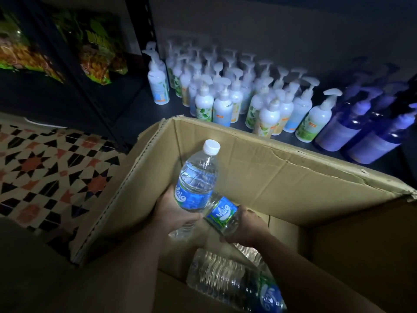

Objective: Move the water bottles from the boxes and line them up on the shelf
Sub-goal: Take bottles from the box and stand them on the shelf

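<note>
Head view: left hand (172, 214) is gripping an upright bottle (196, 177), right hand (247, 230) a second bottle (222, 213); lifting both clear of the box (282, 175) wall at twelve o'clock is looking wise.

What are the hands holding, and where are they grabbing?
The left hand grips the capped bottle around its label and lower body; the right hand grips a second bottle near its base.

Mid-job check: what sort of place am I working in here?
Probably a small shop or stockroom: rows of white pump bottles on a dark shelf, snack bags displayed to their left, and an open cardboard box of water bottles.
</note>
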Available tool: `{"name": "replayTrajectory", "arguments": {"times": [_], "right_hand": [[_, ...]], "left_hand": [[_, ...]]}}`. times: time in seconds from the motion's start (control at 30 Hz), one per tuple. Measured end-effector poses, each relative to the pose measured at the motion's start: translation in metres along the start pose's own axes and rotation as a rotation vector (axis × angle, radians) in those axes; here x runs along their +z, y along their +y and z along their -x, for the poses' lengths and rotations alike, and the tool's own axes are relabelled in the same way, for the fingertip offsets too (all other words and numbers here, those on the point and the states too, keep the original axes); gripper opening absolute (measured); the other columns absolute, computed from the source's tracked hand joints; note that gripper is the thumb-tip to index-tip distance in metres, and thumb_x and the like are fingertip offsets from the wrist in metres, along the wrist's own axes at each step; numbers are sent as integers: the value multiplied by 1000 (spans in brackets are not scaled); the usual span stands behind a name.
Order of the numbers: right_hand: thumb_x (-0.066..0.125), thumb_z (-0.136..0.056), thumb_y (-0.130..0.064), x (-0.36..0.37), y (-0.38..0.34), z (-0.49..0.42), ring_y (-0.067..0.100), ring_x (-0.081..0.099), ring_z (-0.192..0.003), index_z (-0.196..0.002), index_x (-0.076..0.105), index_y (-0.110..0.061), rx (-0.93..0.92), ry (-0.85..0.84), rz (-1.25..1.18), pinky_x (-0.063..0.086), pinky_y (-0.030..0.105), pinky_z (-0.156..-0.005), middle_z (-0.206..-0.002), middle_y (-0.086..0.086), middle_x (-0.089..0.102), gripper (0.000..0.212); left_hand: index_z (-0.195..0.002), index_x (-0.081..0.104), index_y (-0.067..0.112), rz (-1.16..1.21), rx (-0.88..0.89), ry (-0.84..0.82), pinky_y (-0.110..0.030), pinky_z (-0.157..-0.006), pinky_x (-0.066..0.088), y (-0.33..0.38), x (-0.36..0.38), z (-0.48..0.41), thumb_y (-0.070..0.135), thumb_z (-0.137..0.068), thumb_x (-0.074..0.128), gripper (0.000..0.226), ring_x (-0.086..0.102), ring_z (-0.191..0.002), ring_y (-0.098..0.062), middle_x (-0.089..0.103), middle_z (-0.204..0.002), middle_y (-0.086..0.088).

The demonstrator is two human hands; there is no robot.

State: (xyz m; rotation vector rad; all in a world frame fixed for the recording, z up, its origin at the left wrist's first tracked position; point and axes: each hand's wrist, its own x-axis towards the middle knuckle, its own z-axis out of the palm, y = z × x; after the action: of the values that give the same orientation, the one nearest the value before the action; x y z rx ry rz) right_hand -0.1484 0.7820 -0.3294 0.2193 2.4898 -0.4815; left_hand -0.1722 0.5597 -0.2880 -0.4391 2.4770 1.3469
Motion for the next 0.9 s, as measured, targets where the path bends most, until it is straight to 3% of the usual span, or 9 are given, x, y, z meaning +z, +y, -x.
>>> {"name": "replayTrajectory", "arguments": {"times": [0.2,0.33,0.43,0.57,0.67,0.8,0.9], "right_hand": [[84,-56,-59,-14,32,33,27,59,-115,-132,40,-21,7,25,-27,47,31,-86,-124,5,62,95],[79,-60,-59,-41,44,71,32,62,-112,-110,41,-22,12,97,-71,42,33,-75,-114,8,67,73],[76,-54,-59,-57,45,101,30,64,-105,-102,39,-25,-23,155,-122,49,35,-76,-104,2,69,70],[77,-47,-52,-76,36,145,18,68,-90,-94,44,-25,-85,307,-366,54,36,-76,-91,-6,70,63],[84,-51,-45,-95,15,176,2,67,-82,-94,49,-27,-117,428,-541,55,28,-75,-87,-11,71,58],[92,-52,-34,-127,-18,204,-15,64,-84,-104,52,-34,-236,579,-709,46,6,-71,-89,-25,71,65],[92,-53,-34,-156,-45,221,-16,62,-91,-106,50,-41,-320,655,-769,43,2,-75,-96,-28,69,69]], "left_hand": [[-98,61,27,-132,8,-14,-30,-85,58,5,-13,15,40,-23,89,81,69,-85,-5,73,-89,15],[-99,59,30,-243,40,-3,-31,-86,57,23,-30,36,47,-20,87,85,68,-86,-9,72,-89,14],[-99,56,35,-257,65,24,-31,-87,56,44,-38,55,51,-20,86,86,67,-91,-10,71,-92,15],[-94,60,33,-89,96,106,-31,-82,57,85,-47,94,48,-24,87,76,69,-86,-9,72,-85,17],[-96,62,24,81,155,154,-25,-73,53,118,-55,123,32,-35,95,69,69,-81,-7,72,-85,13],[-97,64,24,209,283,228,-24,-74,53,156,-72,155,27,-40,99,67,69,-83,-4,73,-88,11],[-98,63,23,288,360,297,-13,-64,47,191,-94,175,25,-42,99,67,66,-79,3,71,-87,12]]}}
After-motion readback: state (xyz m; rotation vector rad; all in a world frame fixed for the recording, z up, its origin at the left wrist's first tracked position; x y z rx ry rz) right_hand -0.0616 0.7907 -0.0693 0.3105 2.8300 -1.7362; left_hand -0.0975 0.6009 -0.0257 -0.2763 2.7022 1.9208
